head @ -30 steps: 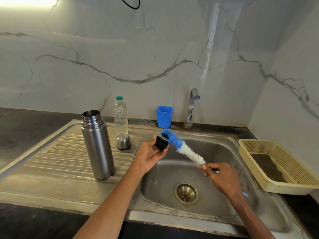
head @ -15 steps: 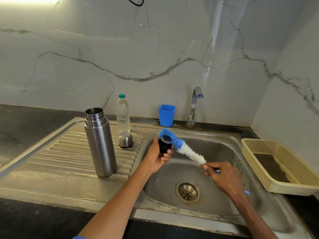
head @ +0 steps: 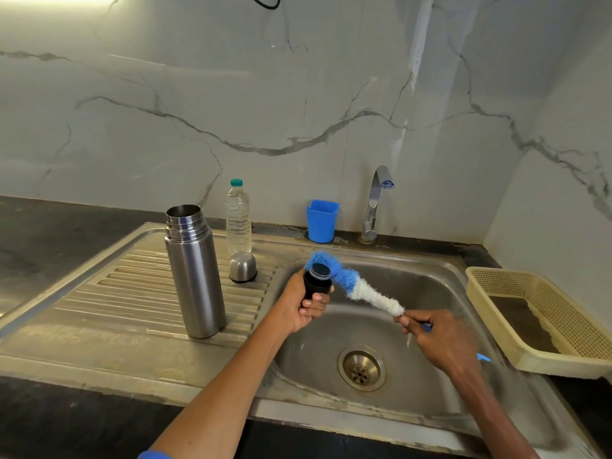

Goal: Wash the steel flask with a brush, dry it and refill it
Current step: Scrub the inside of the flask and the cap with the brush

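Steel flask point(head: 194, 273), a tall brushed-metal cylinder with its mouth uncovered, stands upright on the ribbed draining board left of the stainless sink basin point(head: 427, 293), untouched by either hand. From my remote seat I see my left hand point(head: 299, 309) over the basin's left edge, fingers curled round a small black round stopper point(head: 317, 282) held top-up. My right hand point(head: 437, 336), over the middle of the basin, grips the blue handle of a long bottle brush point(head: 356, 286), white bristles near the hand and blue at the far tip. The blue tip lies against the far side of the stopper; whether the bristles actually press on it I cannot tell, since the right hand is blurred. Just right of and behind the flask sits a small domed steel cap point(head: 243, 266), mouth down, with a clear plastic water bottle point(head: 238, 218) with a green top just behind it. A blue plastic cup point(head: 322, 221) and a chrome tap point(head: 376, 202) stand at the far rim. A cream perforated plastic tray point(head: 563, 329) rests on the counter at right.
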